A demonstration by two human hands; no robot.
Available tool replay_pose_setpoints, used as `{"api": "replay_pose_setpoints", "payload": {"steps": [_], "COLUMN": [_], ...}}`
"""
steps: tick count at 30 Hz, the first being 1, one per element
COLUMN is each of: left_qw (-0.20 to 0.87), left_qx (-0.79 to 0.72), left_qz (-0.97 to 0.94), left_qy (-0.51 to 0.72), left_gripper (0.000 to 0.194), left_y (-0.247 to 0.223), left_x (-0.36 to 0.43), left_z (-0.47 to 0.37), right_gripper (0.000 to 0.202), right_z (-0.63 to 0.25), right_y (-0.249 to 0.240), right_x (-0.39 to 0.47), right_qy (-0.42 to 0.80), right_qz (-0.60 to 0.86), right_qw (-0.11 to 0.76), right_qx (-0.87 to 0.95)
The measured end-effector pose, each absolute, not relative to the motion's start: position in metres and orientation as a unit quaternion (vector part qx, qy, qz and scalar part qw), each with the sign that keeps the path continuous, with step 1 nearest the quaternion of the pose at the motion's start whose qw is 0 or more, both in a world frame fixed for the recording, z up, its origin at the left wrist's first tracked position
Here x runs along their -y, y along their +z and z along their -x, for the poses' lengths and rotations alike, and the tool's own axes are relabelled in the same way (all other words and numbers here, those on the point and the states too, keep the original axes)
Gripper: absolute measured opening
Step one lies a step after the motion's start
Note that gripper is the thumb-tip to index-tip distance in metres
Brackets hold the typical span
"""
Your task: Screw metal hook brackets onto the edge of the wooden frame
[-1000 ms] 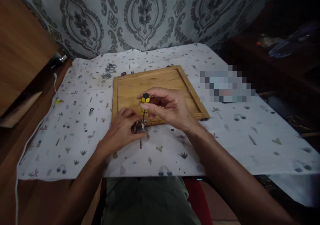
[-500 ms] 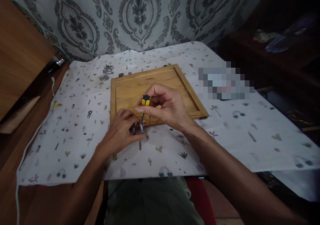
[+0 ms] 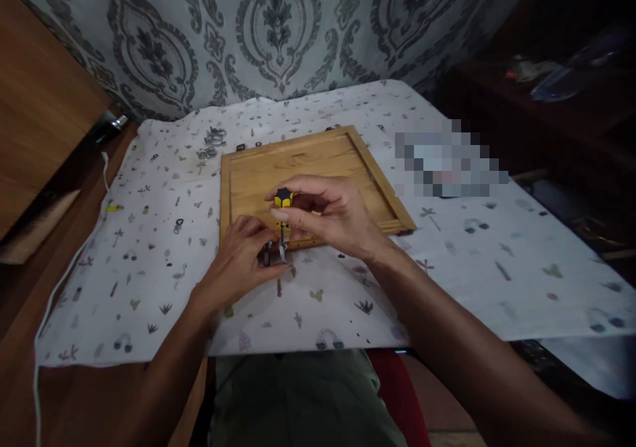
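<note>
Your right hand (image 3: 332,218) pinches the screwdriver (image 3: 283,198) by its short handle between thumb and fingers, above the near edge of the wooden panel (image 3: 293,162). You hold it nearly upright, probably so that the shaft can bear straight down on the metal fitting (image 3: 282,253) at that edge. Your left hand (image 3: 233,255) lies low at the panel's near left corner, thumb and fingers closed around the fitting, likely to steady it against turning or sliding; how hard they press, you cannot tell from here. The panel lies flat on the patterned cloth (image 3: 348,308), which probably gives it firm support and leaves its near edge within reach of both hands. The loose metal pieces (image 3: 214,137) sit together beyond the panel's far left corner, apart from your hands, perhaps to keep them handy yet out of the way. The screwdriver's handle is yellow and black, with a thin dark shaft below. The fitting looks grey and shiny, with a narrow arm sticking out past the panel's edge; its finer shape is hidden by your fingers. The panel is warm yellowish wood with visible grain, a raised frame around a sunken middle, and small dark holes along the near side.
</note>
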State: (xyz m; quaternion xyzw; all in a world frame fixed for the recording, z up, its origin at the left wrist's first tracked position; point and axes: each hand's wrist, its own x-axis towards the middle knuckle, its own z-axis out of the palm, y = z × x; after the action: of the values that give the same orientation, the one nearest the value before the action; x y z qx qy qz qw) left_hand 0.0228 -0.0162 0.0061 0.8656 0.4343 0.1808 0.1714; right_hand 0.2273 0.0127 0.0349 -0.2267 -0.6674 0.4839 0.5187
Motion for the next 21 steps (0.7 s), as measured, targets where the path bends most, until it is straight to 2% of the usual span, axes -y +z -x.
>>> {"api": "replay_pose_setpoints", "payload": {"steps": [8,12,21], "left_qw": [0.158,0.163,0.169], "left_qx": [-0.432,-0.430,-0.434], "left_qz": [-0.868,-0.869,-0.867], "left_qy": [0.185,0.185,0.178], "left_gripper": [0.029,0.030,0.031], "left_y": [0.0040,0.0042,0.0044], "left_x": [0.0163,0.0159,0.0159], "left_z": [-0.0221,-0.0218,-0.0217], "right_gripper": [0.031,0.028,0.031], "right_z": [-0.2261,-0.2250,-0.2249], "right_y": [0.0332,0.0321,0.0384], "right_x": [-0.0133,-0.0122,-0.0056], "right_qy": [0.477,0.468,0.380], "right_qz": [0.219,0.223,0.275], "right_qw": [0.526,0.539,0.563], "right_qx": [0.669,0.663,0.681]}}
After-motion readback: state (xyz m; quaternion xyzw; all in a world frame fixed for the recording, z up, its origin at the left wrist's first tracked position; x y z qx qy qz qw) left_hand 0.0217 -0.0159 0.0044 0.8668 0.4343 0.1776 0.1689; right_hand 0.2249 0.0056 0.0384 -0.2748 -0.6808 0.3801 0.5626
